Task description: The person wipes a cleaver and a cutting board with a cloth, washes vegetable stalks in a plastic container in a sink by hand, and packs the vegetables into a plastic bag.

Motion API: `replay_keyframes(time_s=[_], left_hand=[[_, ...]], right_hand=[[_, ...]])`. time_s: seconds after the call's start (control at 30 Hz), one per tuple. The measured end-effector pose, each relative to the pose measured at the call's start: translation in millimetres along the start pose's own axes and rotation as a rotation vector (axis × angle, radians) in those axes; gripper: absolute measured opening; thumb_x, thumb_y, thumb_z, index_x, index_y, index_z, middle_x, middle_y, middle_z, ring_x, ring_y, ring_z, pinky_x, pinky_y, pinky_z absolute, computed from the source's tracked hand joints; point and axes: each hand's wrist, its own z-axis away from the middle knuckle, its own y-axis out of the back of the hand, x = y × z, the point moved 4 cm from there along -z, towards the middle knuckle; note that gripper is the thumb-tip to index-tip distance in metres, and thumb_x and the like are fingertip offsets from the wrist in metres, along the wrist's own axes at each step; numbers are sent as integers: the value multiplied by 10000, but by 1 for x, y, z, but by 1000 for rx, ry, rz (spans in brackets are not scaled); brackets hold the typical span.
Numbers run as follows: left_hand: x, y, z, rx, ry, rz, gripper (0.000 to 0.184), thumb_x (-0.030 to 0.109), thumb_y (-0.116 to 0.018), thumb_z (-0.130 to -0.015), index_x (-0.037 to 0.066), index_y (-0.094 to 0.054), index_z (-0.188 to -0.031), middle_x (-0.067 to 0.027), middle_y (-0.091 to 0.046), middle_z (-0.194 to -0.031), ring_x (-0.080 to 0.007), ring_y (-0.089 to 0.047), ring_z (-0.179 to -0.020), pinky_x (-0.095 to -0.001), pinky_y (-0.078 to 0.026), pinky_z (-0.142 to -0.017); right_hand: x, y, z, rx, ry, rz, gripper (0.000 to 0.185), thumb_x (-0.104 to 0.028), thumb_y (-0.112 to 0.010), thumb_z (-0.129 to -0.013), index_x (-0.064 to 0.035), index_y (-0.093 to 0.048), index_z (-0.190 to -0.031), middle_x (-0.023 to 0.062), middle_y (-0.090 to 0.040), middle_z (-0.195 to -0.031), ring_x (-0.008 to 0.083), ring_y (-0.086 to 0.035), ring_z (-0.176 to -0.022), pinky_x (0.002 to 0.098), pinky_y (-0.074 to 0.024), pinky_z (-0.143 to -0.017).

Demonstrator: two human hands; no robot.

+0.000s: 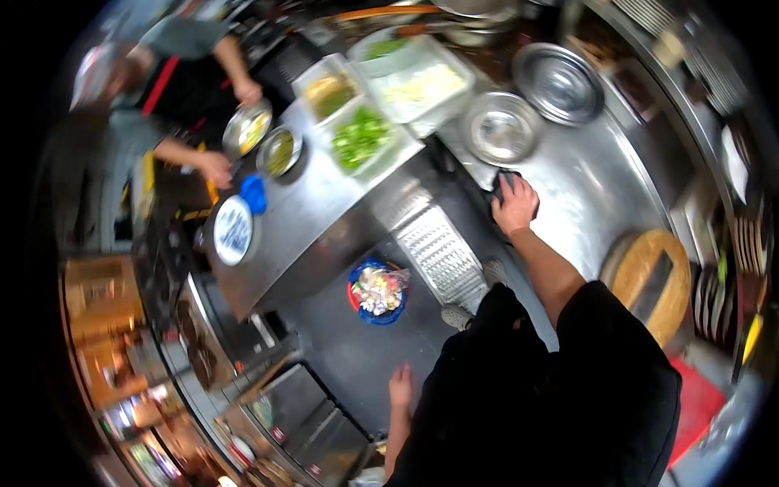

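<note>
My right hand (515,203) presses a dark cloth (505,183) onto the steel counter (580,183), its fingers bent over it. Just past that hand is a round steel dish (501,128). A second, larger steel dish (558,84) sits beside it, farther back. My left hand (400,387) hangs low at my side over the dark floor, holding nothing that I can see. Its fingers look loosely extended, though they are small and slightly blurred.
A co-worker (182,69) handles a bowl (247,128) across the prep counter. Containers of chopped greens (359,138) and pale shreds (422,88) stand there. A lined waste bin (379,292) and a perforated metal grate (438,247) lie below. A round chopping board (649,286) is at right.
</note>
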Motion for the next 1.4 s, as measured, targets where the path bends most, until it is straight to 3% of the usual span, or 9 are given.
replay_keyframes(time_s=[0.27,0.43,0.8,0.87,1.03,1.07,1.2,1.27,1.4], left_hand=[[-71,27,98,91,388,1,534,526,-539,-956,50,-689,-1147,-184,-717,-1063,-361,-655,-1047,-432,-505,-900],[-150,11,152,329,470,59,559,541,-528,-953,54,-687,-1176,-212,-705,-1124,-397,-642,-1129,-449,-504,-974],[-269,-80,201,279,500,5,507,499,-559,-900,57,-734,-1075,-200,-718,-1067,-399,-679,-990,-508,-530,-874],[-276,-90,203,182,545,30,497,488,-552,-906,59,-732,-1083,-202,-709,-1097,-391,-666,-1035,-498,-521,-904],[-293,-94,204,231,440,-37,472,448,-524,-926,60,-719,-1112,-204,-689,-1159,-380,-643,-1099,-491,-503,-950],[-301,-97,204,170,444,-15,467,436,-516,-931,60,-714,-1124,-203,-688,-1165,-380,-642,-1103,-491,-502,-953],[-304,-84,210,258,545,94,455,408,-489,-943,59,-706,-1138,-200,-684,-1176,-378,-641,-1109,-483,-507,-952],[-303,-88,213,106,618,73,469,423,-487,-942,59,-708,-1137,-197,-684,-1176,-379,-637,-1115,-481,-501,-962],[-308,-102,211,280,531,16,489,444,-479,-936,53,-724,-1099,-197,-687,-1168,-386,-636,-1113,-478,-499,-966]], right_hand=[[-120,-109,-11,-230,210,-181,592,-53,-677,-803,-84,-564,-1383,186,-611,-1313,353,-565,-1223,432,-427,-1086],[-213,-206,42,-560,80,-618,485,-349,-610,-969,30,-608,-1271,270,-675,-1142,414,-645,-1060,459,-482,-932],[-437,-118,181,-669,411,-865,453,-350,-653,-957,74,-654,-1117,326,-649,-1125,464,-620,-1061,462,-493,-947],[-455,-98,204,-911,889,-331,387,-231,-678,-925,78,-639,-1157,299,-656,-1113,449,-617,-1068,468,-484,-960],[-466,-71,232,-467,968,-635,344,-158,-663,-900,56,-641,-1169,281,-658,-1088,451,-606,-1053,481,-489,-944],[-463,-80,237,-819,1180,-319,385,-121,-647,-900,45,-613,-1246,277,-643,-1146,434,-600,-1092,465,-476,-976],[-464,-33,231,-415,767,-838,412,-64,-642,-878,44,-593,-1272,275,-608,-1237,436,-575,-1160,462,-449,-1040],[-460,-48,238,-645,1161,-605,428,-46,-641,-879,-3,-585,-1300,242,-588,-1288,415,-556,-1202,449,-434,-1064],[-469,-2,224,-550,873,-809,411,-45,-632,-889,-17,-597,-1297,244,-599,-1269,410,-550,-1215,439,-441,-1054]])
